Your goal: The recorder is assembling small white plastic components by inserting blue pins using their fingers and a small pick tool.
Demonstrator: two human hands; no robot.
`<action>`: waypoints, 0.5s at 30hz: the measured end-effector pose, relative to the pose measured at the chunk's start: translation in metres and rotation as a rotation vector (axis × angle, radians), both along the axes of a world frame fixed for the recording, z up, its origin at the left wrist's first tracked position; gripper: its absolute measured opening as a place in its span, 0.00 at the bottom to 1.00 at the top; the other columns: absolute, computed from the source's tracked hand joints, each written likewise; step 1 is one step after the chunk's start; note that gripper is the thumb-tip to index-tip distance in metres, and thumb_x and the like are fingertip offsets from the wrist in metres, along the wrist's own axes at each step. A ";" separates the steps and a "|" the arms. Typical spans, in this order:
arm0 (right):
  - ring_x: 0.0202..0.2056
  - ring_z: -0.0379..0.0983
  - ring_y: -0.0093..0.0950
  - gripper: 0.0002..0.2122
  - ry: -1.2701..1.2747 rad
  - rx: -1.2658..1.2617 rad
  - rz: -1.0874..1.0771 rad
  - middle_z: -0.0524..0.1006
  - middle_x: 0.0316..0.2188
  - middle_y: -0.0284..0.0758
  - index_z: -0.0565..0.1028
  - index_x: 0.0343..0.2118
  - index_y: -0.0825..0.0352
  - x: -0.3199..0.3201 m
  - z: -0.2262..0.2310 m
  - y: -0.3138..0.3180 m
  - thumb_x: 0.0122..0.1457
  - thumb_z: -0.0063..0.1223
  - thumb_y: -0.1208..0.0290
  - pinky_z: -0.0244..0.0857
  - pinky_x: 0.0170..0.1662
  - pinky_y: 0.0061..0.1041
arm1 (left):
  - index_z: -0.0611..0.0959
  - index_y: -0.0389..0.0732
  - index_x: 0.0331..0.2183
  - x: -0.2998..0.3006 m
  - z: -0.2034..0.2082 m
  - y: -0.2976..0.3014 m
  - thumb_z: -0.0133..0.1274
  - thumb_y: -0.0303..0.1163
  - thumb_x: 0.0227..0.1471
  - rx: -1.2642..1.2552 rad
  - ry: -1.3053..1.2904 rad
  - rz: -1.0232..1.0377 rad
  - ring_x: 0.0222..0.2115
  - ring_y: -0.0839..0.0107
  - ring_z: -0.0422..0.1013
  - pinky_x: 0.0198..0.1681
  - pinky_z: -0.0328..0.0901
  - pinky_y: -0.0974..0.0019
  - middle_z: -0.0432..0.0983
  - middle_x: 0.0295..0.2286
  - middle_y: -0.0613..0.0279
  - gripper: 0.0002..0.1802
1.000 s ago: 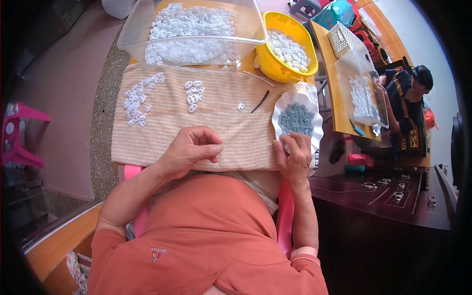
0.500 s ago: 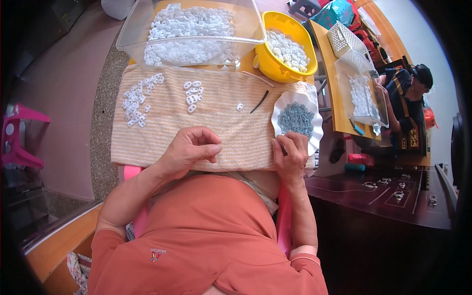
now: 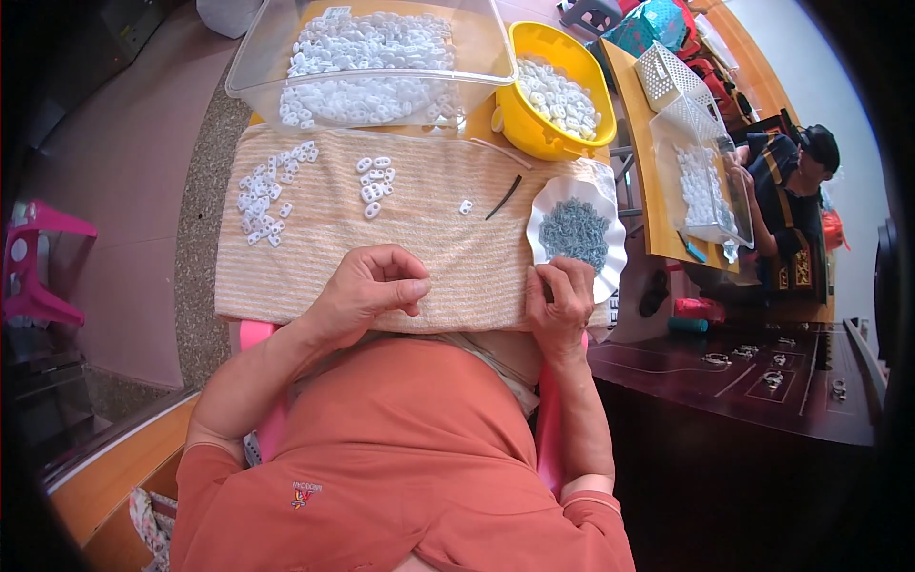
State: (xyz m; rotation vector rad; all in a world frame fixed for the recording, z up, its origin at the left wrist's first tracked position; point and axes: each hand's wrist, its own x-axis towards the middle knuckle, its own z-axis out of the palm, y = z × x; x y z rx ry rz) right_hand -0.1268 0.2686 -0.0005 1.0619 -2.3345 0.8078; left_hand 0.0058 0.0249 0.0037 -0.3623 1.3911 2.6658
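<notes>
My left hand [image 3: 374, 290] is above the near part of the striped towel [image 3: 448, 276], its fingers curled and the thumb pressed towards them. Whatever it pinches is hidden. At the near rim of the white wavy-edged bowl [image 3: 611, 250], my right hand [image 3: 560, 303] has thumb and forefinger pinched together; I cannot make out anything between them. Small blue-grey metal pieces [image 3: 574, 232] fill the bowl. On the towel lie a heap of small white two-holed plastic parts [image 3: 255, 198], a cluster of similar white parts [image 3: 372, 191], one single white part [image 3: 465, 207] and a thin black strip [image 3: 503, 197].
Beyond the towel stand a clear plastic bin [image 3: 250, 71] of white parts and a yellow basin [image 3: 522, 122] with more of them. At the right, a co-worker [image 3: 791, 181] sits by another clear box [image 3: 710, 231]. A pink stool [image 3: 43, 262] is at the left.
My right hand has shifted very slightly left and down from the bowl. The left hand and the parts on the towel stay where they were.
</notes>
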 end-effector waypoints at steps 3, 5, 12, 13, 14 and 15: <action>0.31 0.69 0.36 0.06 -0.002 0.003 -0.014 0.73 0.27 0.38 0.74 0.25 0.69 0.001 0.000 0.000 0.45 0.61 0.81 0.64 0.34 0.32 | 0.79 0.38 0.32 0.000 -0.001 0.000 0.58 0.24 0.48 0.010 0.003 0.003 0.25 0.78 0.72 0.30 0.70 0.74 0.75 0.25 0.67 0.06; 0.31 0.69 0.36 0.06 0.014 0.012 -0.021 0.73 0.27 0.38 0.74 0.26 0.69 0.002 -0.001 -0.001 0.45 0.60 0.82 0.64 0.34 0.32 | 0.79 0.38 0.32 0.000 -0.001 0.000 0.59 0.24 0.48 0.011 0.014 0.002 0.25 0.78 0.72 0.30 0.70 0.74 0.75 0.25 0.67 0.06; 0.32 0.70 0.38 0.06 0.072 0.062 -0.007 0.74 0.28 0.38 0.73 0.26 0.69 0.002 0.000 -0.001 0.45 0.59 0.83 0.66 0.35 0.34 | 0.79 0.35 0.33 0.001 -0.002 -0.001 0.58 0.25 0.50 0.015 0.021 -0.008 0.26 0.78 0.72 0.31 0.70 0.73 0.75 0.27 0.65 0.06; 0.32 0.71 0.38 0.06 0.097 0.069 0.006 0.74 0.28 0.38 0.73 0.26 0.69 0.002 0.000 -0.002 0.45 0.58 0.83 0.67 0.36 0.34 | 0.79 0.35 0.33 0.001 -0.002 -0.001 0.58 0.25 0.50 0.014 0.019 -0.006 0.26 0.78 0.72 0.31 0.70 0.73 0.75 0.27 0.65 0.06; 0.32 0.71 0.39 0.06 0.122 0.075 0.018 0.74 0.28 0.38 0.73 0.26 0.69 0.002 0.000 -0.003 0.45 0.58 0.83 0.68 0.37 0.35 | 0.79 0.35 0.33 0.001 -0.003 -0.001 0.58 0.25 0.50 0.013 0.018 -0.004 0.26 0.78 0.72 0.31 0.70 0.73 0.75 0.27 0.65 0.06; 0.32 0.71 0.39 0.06 0.122 0.075 0.018 0.74 0.28 0.38 0.73 0.26 0.69 0.001 0.000 -0.003 0.45 0.58 0.83 0.68 0.37 0.35 | 0.79 0.35 0.33 0.001 -0.003 -0.001 0.58 0.25 0.50 0.013 0.018 -0.003 0.26 0.78 0.72 0.31 0.70 0.73 0.75 0.27 0.65 0.06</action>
